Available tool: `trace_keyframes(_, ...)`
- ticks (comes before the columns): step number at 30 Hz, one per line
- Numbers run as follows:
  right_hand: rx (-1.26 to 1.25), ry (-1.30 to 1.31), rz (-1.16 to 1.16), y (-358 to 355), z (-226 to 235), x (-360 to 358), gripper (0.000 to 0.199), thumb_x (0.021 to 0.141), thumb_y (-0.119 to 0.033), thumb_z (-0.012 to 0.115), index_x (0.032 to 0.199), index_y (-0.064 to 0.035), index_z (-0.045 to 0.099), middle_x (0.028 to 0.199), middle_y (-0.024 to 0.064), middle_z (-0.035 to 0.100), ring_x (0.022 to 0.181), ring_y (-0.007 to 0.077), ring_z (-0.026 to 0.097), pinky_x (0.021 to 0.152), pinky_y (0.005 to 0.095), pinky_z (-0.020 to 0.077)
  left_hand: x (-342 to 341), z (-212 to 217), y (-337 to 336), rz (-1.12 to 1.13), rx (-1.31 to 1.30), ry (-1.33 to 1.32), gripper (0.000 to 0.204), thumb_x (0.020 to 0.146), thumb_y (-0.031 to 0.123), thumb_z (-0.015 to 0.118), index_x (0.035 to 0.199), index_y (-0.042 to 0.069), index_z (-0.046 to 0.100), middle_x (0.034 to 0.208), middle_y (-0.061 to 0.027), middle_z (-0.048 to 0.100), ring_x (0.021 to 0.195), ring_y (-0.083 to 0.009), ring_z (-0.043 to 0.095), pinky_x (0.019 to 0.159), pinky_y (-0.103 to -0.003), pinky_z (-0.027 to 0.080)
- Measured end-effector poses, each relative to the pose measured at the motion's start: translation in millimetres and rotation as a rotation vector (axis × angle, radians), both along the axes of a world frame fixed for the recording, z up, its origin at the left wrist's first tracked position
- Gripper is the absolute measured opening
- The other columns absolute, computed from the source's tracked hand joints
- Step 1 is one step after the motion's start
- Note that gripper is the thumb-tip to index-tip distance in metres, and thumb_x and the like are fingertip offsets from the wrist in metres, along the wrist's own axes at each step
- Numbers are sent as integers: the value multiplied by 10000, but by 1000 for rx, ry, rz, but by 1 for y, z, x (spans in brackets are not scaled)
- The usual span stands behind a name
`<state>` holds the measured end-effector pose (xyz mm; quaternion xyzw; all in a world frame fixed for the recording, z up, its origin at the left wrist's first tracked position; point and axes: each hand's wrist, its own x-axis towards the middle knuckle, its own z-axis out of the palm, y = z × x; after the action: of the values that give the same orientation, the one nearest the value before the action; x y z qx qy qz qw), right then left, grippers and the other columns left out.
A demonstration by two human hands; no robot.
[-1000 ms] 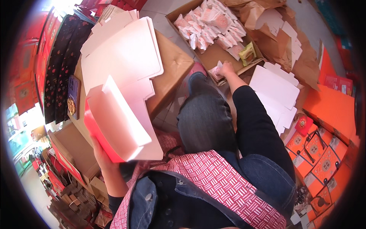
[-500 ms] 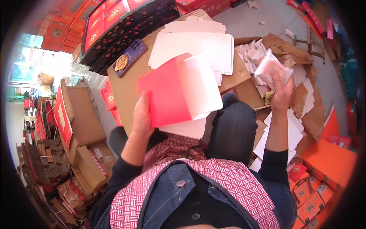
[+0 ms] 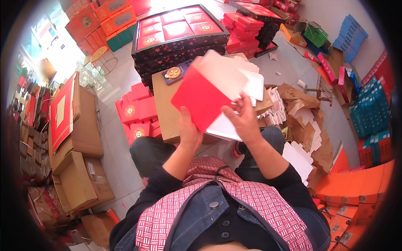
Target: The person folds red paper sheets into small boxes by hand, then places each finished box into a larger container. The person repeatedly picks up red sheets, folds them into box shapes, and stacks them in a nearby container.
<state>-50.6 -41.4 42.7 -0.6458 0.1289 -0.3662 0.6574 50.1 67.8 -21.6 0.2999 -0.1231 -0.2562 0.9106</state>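
Note:
My left hand [image 3: 190,129] grips the lower left edge of a red paper box [image 3: 201,98] with pale open flaps, held tilted above a cardboard carton [image 3: 165,111]. At the box's right corner is my right hand [image 3: 243,119], fingers curled in by the flaps. The thumb lies against the box's edge; what the fingers hold, if anything, is hidden. Behind the box, flat white box blanks [image 3: 254,85] are stacked on the carton. To the right, white packets [image 3: 274,102] fill an open carton.
Black patterned cases with red boxes [image 3: 180,33] stand beyond the carton, near a phone [image 3: 176,73] with a round gold ornament. Red boxes [image 3: 136,111] are piled at left. Brown paper [image 3: 297,100] and more blanks [image 3: 298,161] lie right; orange boxes [image 3: 351,184] stand lower right.
My right hand has come from the packets at the right to the red box. The packet it held no longer shows. The box has turned in my left hand, and the view has shifted.

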Motion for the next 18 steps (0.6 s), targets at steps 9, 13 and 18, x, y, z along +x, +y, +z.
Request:
trace_keyframes(9, -313, -139, 74, -42, -13, 24, 561, 925, -114, 608, 1395, -31, 315, 1197, 131, 522, 1003, 171, 599, 835, 296, 510, 52, 22, 11, 26, 302, -778, 652, 951, 103, 562, 1500, 118, 209, 1401, -97, 408, 1219, -180, 468, 1019, -316, 394)
trace_keyframes(13, -69, -111, -7, -26, -19, 11, 385, 982, -186, 526, 1312, -12, 429, 1033, 61, 562, 884, 90, 576, 750, 224, 480, 31, 57, 15, -169, 349, -610, 498, 977, 105, 512, 1439, 75, 327, 1232, -51, 521, 1037, -87, 523, 908, -240, 446)
trace_keyframes(18, 3, 96, -94, 8, -12, -54, 277, 1006, -219, 482, 1161, 5, 530, 916, 11, 588, 789, 45, 506, 703, 188, 415, -20, 37, 39, -204, 418, -507, 314, 1008, 127, 444, 1307, 33, 429, 1155, -38, 535, 999, -71, 525, 866, -217, 450)
